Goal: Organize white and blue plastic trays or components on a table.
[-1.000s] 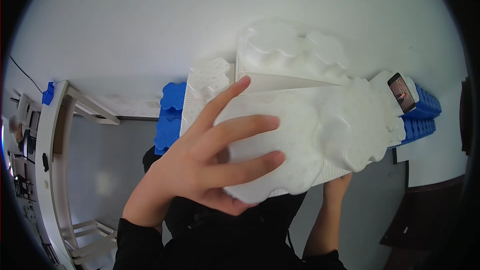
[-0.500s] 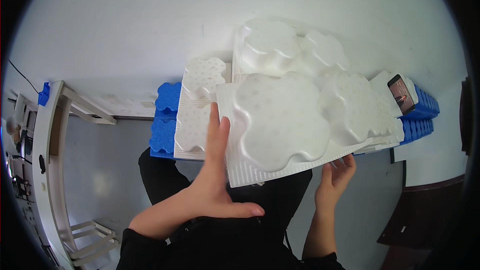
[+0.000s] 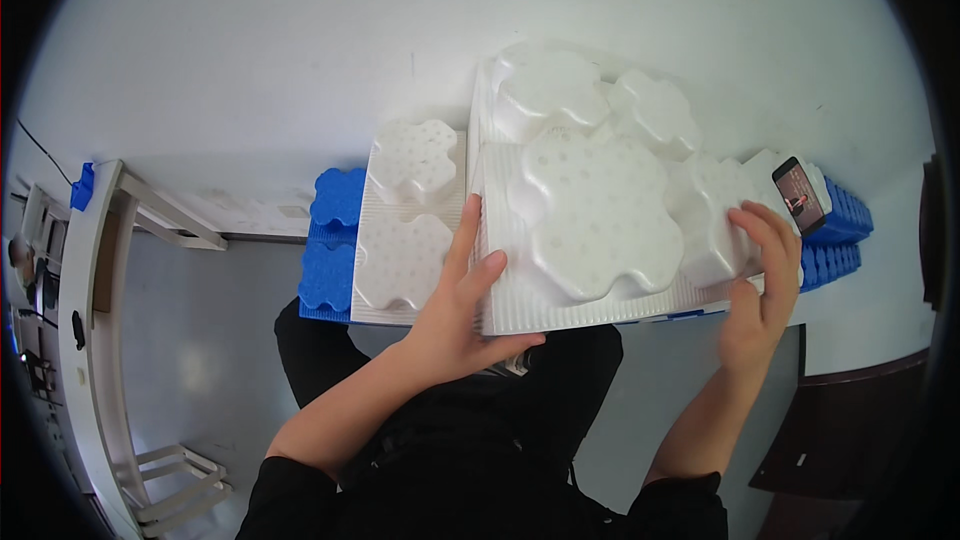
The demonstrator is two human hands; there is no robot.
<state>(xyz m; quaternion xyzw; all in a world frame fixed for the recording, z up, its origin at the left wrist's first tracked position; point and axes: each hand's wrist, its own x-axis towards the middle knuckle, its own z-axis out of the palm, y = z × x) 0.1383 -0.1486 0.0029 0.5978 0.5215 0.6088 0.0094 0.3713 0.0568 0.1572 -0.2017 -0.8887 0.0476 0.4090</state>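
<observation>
A white moulded sheet [image 3: 600, 210] with large, wavy-edged raised blocks lies on other white sheets in front of me. My left hand [image 3: 460, 310] is open against its left edge, fingers apart, the thumb stretched along the near corner. Over the smaller block [image 3: 712, 220] on the right, my right hand [image 3: 765, 290] curves with its fingertips touching the block and the thumb apart, so it is open too. Behind lies another white sheet [image 3: 545, 85] with similar blocks. To the left of my left hand is a dotted white sheet [image 3: 405, 255], resting over blue moulded pieces [image 3: 328, 275].
At the right, a phone [image 3: 800, 195] showing a picture leans on a white piece beside stacked blue pieces [image 3: 840, 215]. A white table [image 3: 95, 270] and a stool [image 3: 180, 475] stand at the left. The wall [image 3: 300, 60] rises behind the sheets; dark furniture [image 3: 850, 430] is at lower right.
The large white sheet has swung level and lowered onto the others. My right hand has gone from its near edge up onto the smaller block; my left hand has moved slightly right against the sheet.
</observation>
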